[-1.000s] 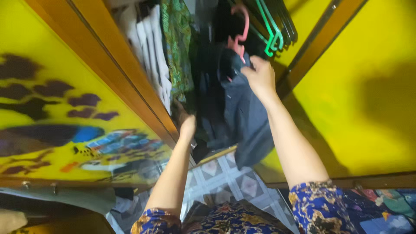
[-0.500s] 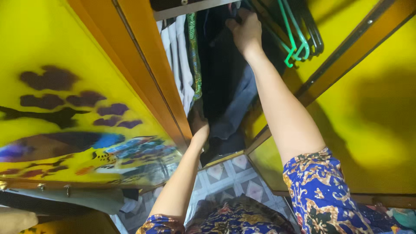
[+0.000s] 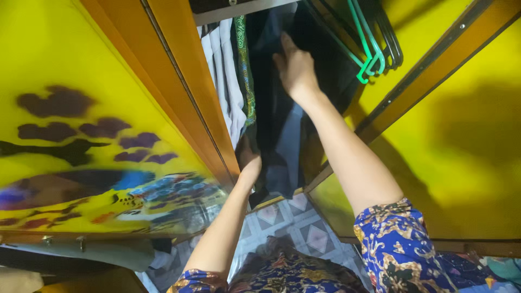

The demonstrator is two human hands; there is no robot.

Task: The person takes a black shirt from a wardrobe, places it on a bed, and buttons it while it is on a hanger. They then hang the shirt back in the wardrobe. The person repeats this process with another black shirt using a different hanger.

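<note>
Since half a second ago, your right hand (image 3: 296, 68) has dropped from the top of the wardrobe opening and now lies flat, fingers extended, against the dark garment (image 3: 277, 116) hanging there; it grips nothing. Working left to right: the open left wardrobe door (image 3: 81, 135) is yellow with dark purple blotches and a painted scene near its lower edge, bordered by an orange wooden frame (image 3: 179, 70). Just inside the frame hang white garments (image 3: 220, 70), then a narrow green patterned garment (image 3: 245, 70), then the dark garment, which fills the middle of the opening. Your left hand (image 3: 249, 163) sits low in the opening, at the bottom of the hanging clothes and close to the frame; whether it is closed on fabric cannot be determined. Right of your raised hand, green and dark empty hangers (image 3: 372, 49) hang at the top right of the opening. The right wardrobe door (image 3: 461, 135) is plain yellow. Patterned floor tiles (image 3: 304, 222) show below the wardrobe's lower edge.
</note>
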